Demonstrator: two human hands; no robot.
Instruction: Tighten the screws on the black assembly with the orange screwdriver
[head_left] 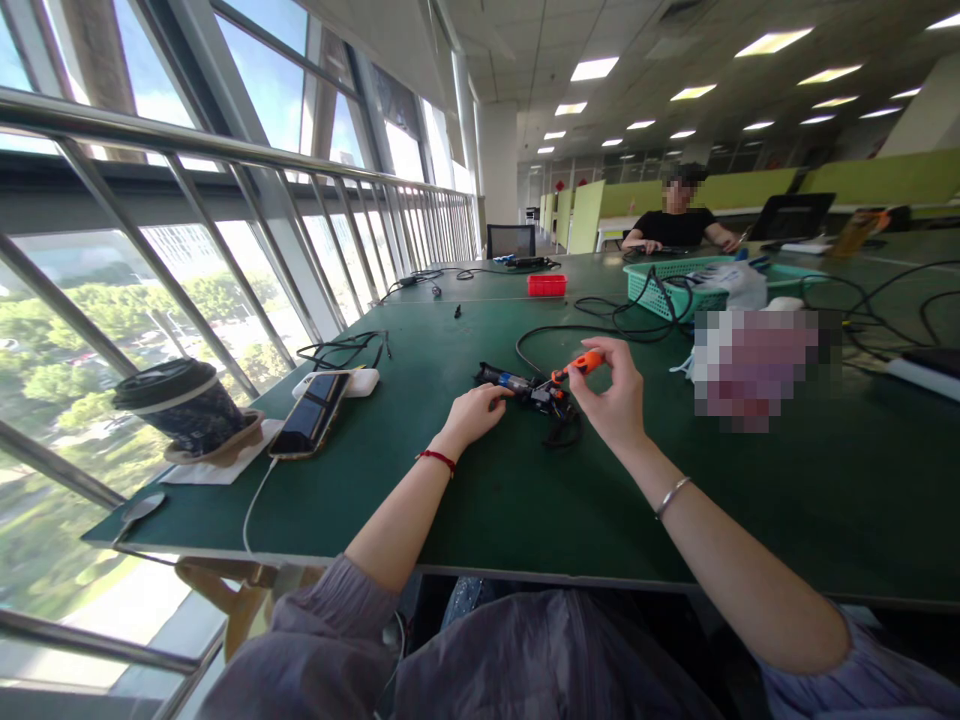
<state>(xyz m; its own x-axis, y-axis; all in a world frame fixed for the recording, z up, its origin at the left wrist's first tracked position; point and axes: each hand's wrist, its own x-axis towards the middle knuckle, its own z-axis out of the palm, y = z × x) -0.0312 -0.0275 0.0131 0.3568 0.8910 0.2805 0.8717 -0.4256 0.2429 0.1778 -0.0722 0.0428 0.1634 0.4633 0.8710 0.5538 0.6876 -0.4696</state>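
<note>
My right hand pinches the orange handle of a small screwdriver, whose tip points down-left into a small black device with wires lying on the green table. My left hand rests on the table with its fingers curled against the left end of that device, holding it steady. A black cable runs away from the device toward the far right.
At the left stand a lidded paper cup on a napkin, a phone on a white power bank and a spoon. Farther back lie a red box, a green basket and loose cables. Another person sits at the far end.
</note>
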